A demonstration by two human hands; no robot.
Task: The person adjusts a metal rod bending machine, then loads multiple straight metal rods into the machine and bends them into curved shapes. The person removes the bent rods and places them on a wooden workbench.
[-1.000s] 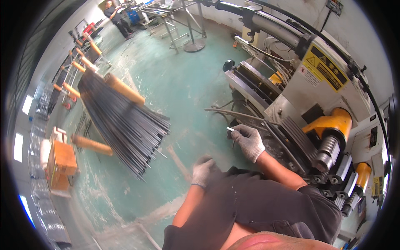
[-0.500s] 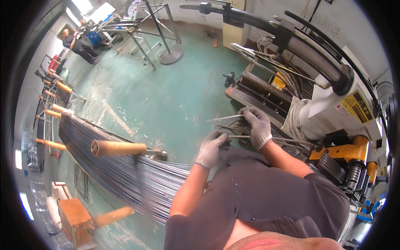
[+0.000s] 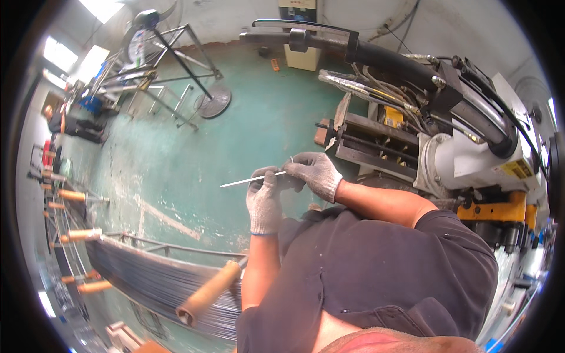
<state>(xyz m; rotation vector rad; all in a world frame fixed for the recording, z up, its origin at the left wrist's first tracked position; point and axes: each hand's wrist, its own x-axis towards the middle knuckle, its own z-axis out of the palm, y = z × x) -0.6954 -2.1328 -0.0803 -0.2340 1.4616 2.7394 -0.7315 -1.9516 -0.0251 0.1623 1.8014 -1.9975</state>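
Note:
A thin, pale metal rod (image 3: 236,182) runs between my two gloved hands, its free end sticking out to the left. My left hand (image 3: 264,203) is closed around the rod's middle, thumb up. Close beside it, my right hand (image 3: 318,175) pinches the right end, fingertips near the left hand's. Grey-palmed knit gloves cover both hands. They are raised over the green floor, in front of my dark shirt. My fingers hide the rod's right end.
Long dark metal rods (image 3: 150,273) lie in a rack at lower left, below a roller-tipped bar (image 3: 209,294). A large machine with a long black cylinder (image 3: 382,54) stands right. A round-based stand (image 3: 214,103) is farther off; a person (image 3: 79,126) stands far left.
My hands have come together and moved left and slightly up. Several thin pieces showed between them before; now one rod shows, pointing left. The whole view has also swung.

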